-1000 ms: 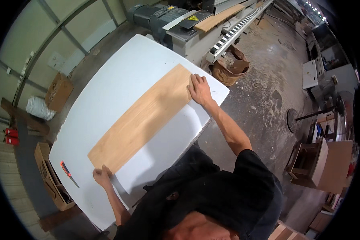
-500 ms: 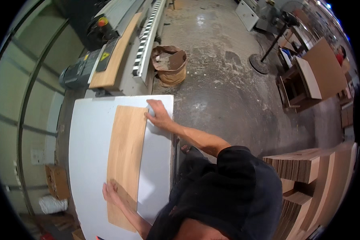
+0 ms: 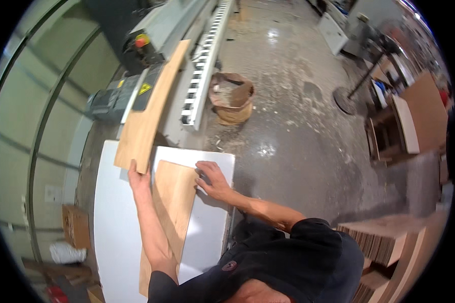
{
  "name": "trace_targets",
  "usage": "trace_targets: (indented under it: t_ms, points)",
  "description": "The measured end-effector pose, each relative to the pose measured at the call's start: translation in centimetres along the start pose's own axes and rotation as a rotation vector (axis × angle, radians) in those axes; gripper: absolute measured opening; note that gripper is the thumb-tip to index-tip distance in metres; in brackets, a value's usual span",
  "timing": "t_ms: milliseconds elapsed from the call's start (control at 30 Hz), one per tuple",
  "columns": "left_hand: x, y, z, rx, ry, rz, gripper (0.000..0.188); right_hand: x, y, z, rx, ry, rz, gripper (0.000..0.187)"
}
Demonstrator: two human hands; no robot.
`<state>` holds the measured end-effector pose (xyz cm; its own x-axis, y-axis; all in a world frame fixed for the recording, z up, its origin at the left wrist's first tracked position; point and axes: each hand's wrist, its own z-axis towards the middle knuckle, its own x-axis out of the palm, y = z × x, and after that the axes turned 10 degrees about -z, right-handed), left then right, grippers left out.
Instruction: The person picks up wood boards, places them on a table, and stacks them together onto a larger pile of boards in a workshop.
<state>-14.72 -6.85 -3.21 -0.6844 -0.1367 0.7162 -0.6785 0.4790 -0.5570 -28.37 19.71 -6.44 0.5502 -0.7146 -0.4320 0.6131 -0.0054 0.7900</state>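
A light wooden board (image 3: pixel 174 194) lies lengthwise on the white tabletop (image 3: pixel 117 227), partly covered by my left forearm. My left hand (image 3: pixel 139 178) grips the near end of a second, longer wooden board (image 3: pixel 145 123), which sticks out of the machine over the table's far edge. My right hand (image 3: pixel 213 181) is at the far right corner of the board on the table. Its fingers are apart and slightly bent, with the thumb by the board's edge; whether they press on it I cannot tell.
Past the table stands the machine with a grey motor (image 3: pixel 111 98), a red stop button (image 3: pixel 142 40) and a roller rail (image 3: pixel 199 81). A brown sack (image 3: pixel 232 98) sits on the floor beside it. Stacked panels (image 3: pixel 374 242) rise at the near right; a pedestal fan (image 3: pixel 356 88) stands farther off.
My left hand has left the board on the table and reached forward to the board at the machine, which now extends nearer, over the table. My right hand stays by the table board's corner.
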Motion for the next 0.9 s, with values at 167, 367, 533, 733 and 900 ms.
trace_targets:
  t_ms: [167, 367, 533, 733, 900]
  points:
    - [-2.3, -2.2, -3.1, 0.069, -0.106, 0.056, 0.037, 1.1, 4.2, 4.3, -0.341, 0.214, 0.004, 0.053]
    - [-6.2, -4.6, -6.8, 0.101, -0.131, 0.045, 0.043, 9.1, 7.7, 13.8, -0.694, 0.415, -0.195, 0.049]
    - [-6.6, -6.5, -11.6, 0.167, -0.341, 0.125, 0.046, 15.5, 7.3, 18.8, -0.772, 0.641, -0.414, 0.057]
    - [-12.9, -8.4, -16.8, 0.204, -0.343, 0.113, 0.05, 18.4, 5.2, 24.3, -0.834, 0.666, -0.623, 0.061]
    - [-17.9, -9.4, -25.0, 0.217, -0.485, 0.069, 0.053, 19.9, 2.1, 28.8, -0.924, 0.531, -0.564, 0.051]
